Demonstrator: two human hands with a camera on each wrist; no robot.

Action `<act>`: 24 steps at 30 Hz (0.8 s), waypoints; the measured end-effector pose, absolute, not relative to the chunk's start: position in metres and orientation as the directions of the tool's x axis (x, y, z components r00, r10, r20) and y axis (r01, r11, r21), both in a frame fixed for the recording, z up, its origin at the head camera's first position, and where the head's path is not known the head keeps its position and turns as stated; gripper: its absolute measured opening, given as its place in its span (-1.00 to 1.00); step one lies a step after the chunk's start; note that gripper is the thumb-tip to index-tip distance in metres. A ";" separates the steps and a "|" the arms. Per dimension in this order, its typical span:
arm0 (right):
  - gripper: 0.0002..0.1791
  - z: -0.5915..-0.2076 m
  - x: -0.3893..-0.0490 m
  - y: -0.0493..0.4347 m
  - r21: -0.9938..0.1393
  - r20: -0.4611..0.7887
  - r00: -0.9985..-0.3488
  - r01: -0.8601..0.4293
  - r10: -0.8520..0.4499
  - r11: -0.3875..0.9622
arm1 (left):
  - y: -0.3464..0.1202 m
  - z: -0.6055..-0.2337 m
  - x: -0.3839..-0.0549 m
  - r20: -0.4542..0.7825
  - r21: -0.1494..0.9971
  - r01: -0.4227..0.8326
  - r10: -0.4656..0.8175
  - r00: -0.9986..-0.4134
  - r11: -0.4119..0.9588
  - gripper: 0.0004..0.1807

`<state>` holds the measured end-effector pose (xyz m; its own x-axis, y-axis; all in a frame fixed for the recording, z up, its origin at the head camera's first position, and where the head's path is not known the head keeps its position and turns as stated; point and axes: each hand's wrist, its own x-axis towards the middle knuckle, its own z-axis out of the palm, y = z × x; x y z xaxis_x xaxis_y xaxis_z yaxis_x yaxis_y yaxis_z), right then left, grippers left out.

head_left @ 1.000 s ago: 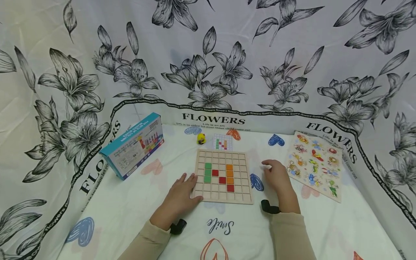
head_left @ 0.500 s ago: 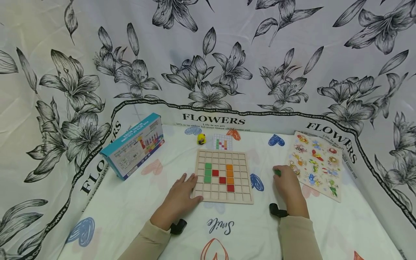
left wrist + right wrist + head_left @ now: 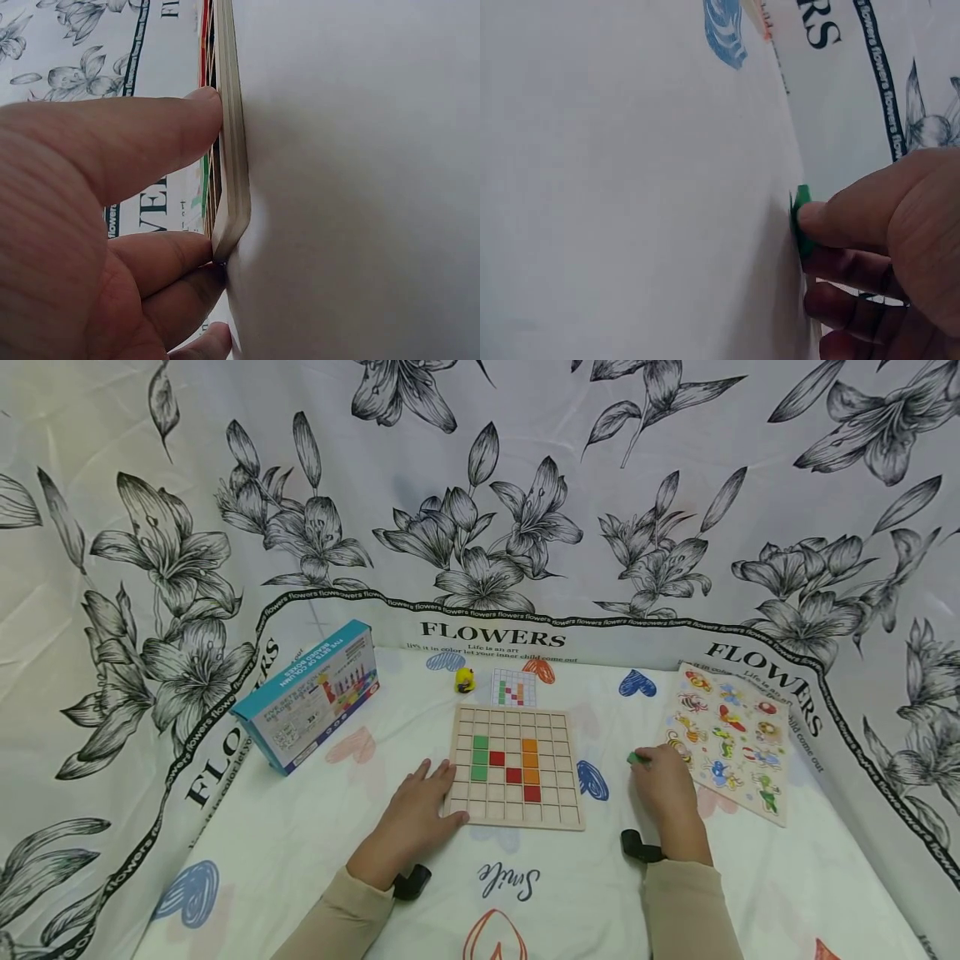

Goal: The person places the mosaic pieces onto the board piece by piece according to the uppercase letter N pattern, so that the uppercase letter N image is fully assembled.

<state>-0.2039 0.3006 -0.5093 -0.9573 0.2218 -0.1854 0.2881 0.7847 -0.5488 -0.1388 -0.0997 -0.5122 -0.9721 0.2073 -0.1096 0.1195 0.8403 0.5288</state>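
A wooden grid board [image 3: 491,814] lies in the middle of the table, with green, red and orange square tiles [image 3: 513,775] in some cells. My left hand [image 3: 420,810] rests at its left edge, fingers extended; in the left wrist view the thumb [image 3: 172,131] lies against the board's rim [image 3: 234,150]. Right of the board, my right hand [image 3: 666,785] pinches a green tile [image 3: 635,758] low over the cloth. The right wrist view has this green tile [image 3: 803,196] under the thumb, right at the cloth surface, with the other fingers curled behind.
A pattern card [image 3: 513,687] with a coloured grid lies behind the board, beside a small yellow toy [image 3: 464,680]. At the left stands a blue-and-white box [image 3: 315,702]. An insect puzzle board [image 3: 723,735] lies at the right, close to my right hand. Flower-printed cloth [image 3: 480,527] walls the back.
My right hand has moved to the right, away from the board, and now has a green tile between its fingers. My left hand and the board have stayed put.
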 end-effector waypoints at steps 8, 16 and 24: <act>-0.55 -0.511 -0.202 0.296 -0.515 -0.115 -0.966 0.256 0.231 0.818 | -0.101 -0.512 -0.138 -0.112 0.531 0.117 0.207 -0.972 0.839 -0.10; -0.71 -0.499 -0.198 0.252 -0.562 -0.054 -0.987 0.157 0.154 0.812 | -0.100 -0.514 -0.138 -0.113 0.531 0.115 0.204 -0.972 0.840 -0.10; -0.86 -0.490 -0.187 0.143 -0.673 0.036 -0.977 -0.178 -0.209 0.718 | -0.101 -0.513 -0.140 -0.115 0.539 0.117 0.211 -0.971 0.834 -0.11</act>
